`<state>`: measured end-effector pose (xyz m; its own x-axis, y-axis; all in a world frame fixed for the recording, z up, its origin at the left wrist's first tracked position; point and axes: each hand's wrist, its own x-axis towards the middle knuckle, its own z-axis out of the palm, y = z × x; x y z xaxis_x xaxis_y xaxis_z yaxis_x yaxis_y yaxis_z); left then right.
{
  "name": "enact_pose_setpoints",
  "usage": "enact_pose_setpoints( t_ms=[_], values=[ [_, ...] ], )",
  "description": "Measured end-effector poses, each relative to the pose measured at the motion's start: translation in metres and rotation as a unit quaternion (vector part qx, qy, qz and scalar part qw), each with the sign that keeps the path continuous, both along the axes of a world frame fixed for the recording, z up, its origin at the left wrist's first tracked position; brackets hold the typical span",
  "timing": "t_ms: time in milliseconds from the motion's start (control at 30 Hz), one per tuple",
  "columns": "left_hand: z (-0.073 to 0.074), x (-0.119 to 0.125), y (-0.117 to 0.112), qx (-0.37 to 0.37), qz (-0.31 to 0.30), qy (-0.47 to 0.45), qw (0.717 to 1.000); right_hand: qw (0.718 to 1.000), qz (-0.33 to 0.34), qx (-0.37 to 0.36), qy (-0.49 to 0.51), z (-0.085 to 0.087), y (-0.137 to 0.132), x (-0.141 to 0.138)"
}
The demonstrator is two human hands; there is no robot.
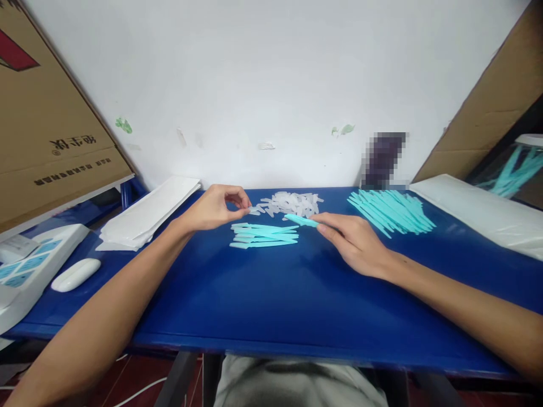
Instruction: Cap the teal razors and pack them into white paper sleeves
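Note:
My left hand [218, 207] is pinched on a small clear plastic cap [254, 210] just left of a heap of clear caps [292, 203]. My right hand [354, 240] holds a turquoise plastic stick [301, 220] by one end, its tip pointing toward the left hand. Below the two hands lies a short row of several turquoise sticks [263, 235] on the blue table [271, 294]. A bigger pile of turquoise sticks [392, 210] lies to the right of my right hand.
A stack of white bags [146, 215] lies at the back left, another white stack [479, 212] at the right. A white oval object [76, 274] and a white device [29, 263] sit at the left edge. Cardboard boxes stand on both sides [51, 113].

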<state>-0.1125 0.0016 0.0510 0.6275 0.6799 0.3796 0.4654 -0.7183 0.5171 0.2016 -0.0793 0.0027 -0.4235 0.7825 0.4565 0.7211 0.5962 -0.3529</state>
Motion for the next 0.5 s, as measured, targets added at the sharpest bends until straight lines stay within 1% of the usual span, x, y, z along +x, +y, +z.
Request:
enact_pose_setpoints(
  t_ms=[67,100,167,200,267,333,400,500],
  values=[
    [0.002,0.008,-0.022,-0.018,-0.046,0.009,0.999,0.999,0.049,-0.010,-0.021,0.004,-0.002,0.002],
    [0.001,0.012,-0.033,-0.028,-0.074,0.033,0.996,0.996,0.072,-0.019,-0.046,0.008,-0.003,0.002],
    [-0.005,0.020,-0.051,-0.036,-0.117,0.074,0.990,0.988,0.105,-0.038,-0.103,0.014,-0.005,0.004],
    [-0.010,0.023,-0.057,-0.043,-0.129,0.084,0.987,0.984,0.117,-0.049,-0.127,0.017,-0.005,0.004],
    [-0.019,0.028,-0.064,-0.065,-0.136,0.083,0.985,0.975,0.130,-0.071,-0.163,0.022,-0.007,0.004],
    [-0.026,0.032,-0.065,-0.086,-0.133,0.076,0.984,0.970,0.133,-0.085,-0.187,0.024,-0.008,0.003],
    [-0.029,0.034,-0.064,-0.093,-0.126,0.076,0.985,0.966,0.131,-0.088,-0.202,0.023,-0.009,0.002],
    [-0.030,0.035,-0.064,-0.088,-0.107,0.085,0.987,0.965,0.127,-0.077,-0.216,0.020,-0.009,0.002]
  ],
)
